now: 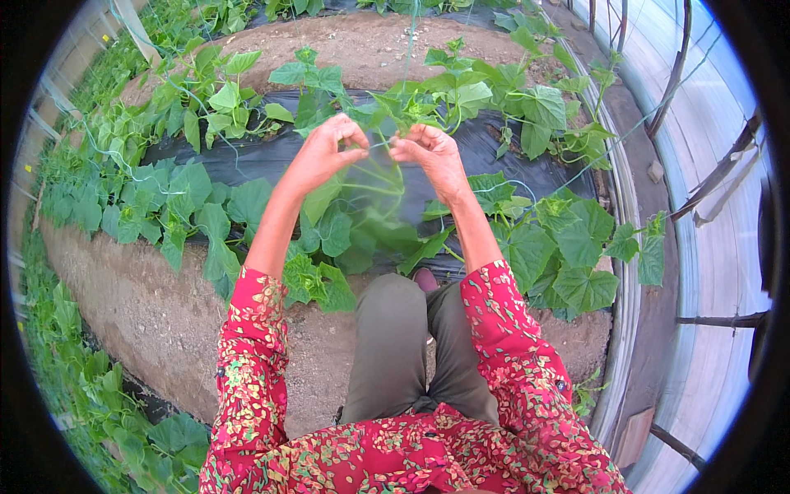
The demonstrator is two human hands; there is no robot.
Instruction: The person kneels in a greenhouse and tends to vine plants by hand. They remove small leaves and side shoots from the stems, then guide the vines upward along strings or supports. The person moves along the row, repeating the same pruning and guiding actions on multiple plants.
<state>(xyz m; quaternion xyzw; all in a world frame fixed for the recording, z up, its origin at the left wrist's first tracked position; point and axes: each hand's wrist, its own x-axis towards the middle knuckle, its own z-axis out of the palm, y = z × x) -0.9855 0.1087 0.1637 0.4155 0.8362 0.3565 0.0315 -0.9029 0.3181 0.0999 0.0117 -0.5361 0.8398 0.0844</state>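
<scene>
Ahead of my knees, both hands are raised close together at the leafy tip of a cucumber-like vine [401, 179]. My left hand [333, 148] pinches a thin string [379, 148] between thumb and fingertips. The string runs across to my right hand [429, 153], whose thumb and fingers are also closed on it, right beside the vine's stem. The vine's top leaves [410, 111] stand just above my fingers, and its lower leaves are blurred. A teal string [412, 43] comes down from above towards the tip. Whether the string loops around the stem, I cannot tell.
Black plastic mulch film [247, 154] covers the bed under the vines. More vines grow at left and right [561, 241]. A bare soil path [154, 309] passes under me. Another teal string [642, 123] slants at the right, near the greenhouse's plastic sheet wall [716, 259] and its dark poles.
</scene>
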